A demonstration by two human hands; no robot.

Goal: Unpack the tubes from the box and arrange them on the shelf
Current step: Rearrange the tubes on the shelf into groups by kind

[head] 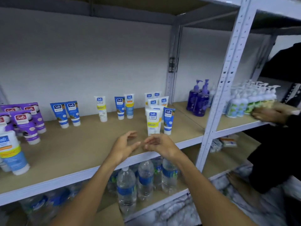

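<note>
Shelf board bears upright tubes, water bottles beneath (left hand, right hand: empty, relaxed).

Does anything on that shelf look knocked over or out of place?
Nothing has fallen or spilled. One white-and-yellow tube stands alone in the middle, and a blue tube stands in with the white group at right, mixing kinds.

Wide bare stretch of shelf at front centre, open from above and front. Left hand and right hand hover there, empty. Purple tubes crowd left end; white-and-blue tubes stand just behind right hand. Back-row tubes sparse, gaps between. Post blocks sideways passage to right bay holding pump bottles.
</note>
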